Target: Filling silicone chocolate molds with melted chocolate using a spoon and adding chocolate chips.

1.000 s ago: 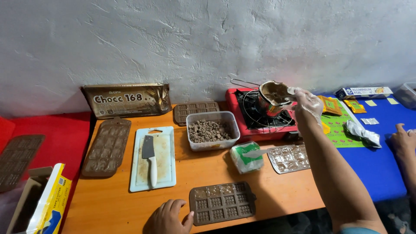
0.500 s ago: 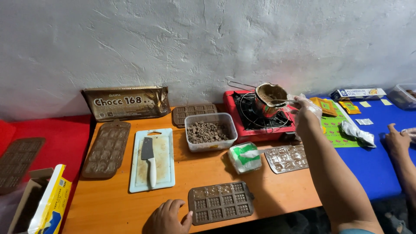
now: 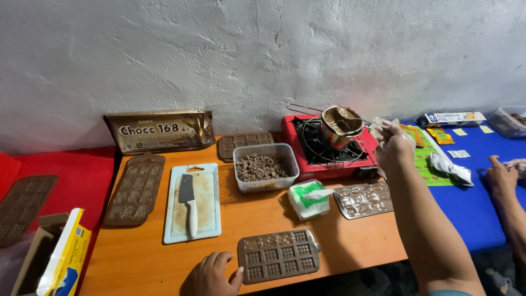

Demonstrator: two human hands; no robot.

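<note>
Left hand (image 3: 211, 275) rests at the near edge of the orange surface (image 3: 241, 219), fingers spread flat, fingertips touching the left edge of a brown chocolate mould (image 3: 279, 255); its grip is open, nothing held. The mould is rectangular with rows of small grid-patterned cavities, the back row looking partly filled. Right hand (image 3: 390, 143) is stretched out to the red gas stove (image 3: 329, 145), wearing a clear plastic glove, grip closed on crumpled clear plastic just beside a small metal pot (image 3: 341, 126) of melted chocolate that sits tilted on the burner. Between the hands: a clear tub of chocolate chunks (image 3: 264, 167), a green-and-white packet (image 3: 308, 198), and a silvery mould (image 3: 363, 199). A knife (image 3: 189, 200) lies on a white cutting board (image 3: 208, 208). Another person's hand (image 3: 499, 176) rests on the blue cloth at right.
</note>
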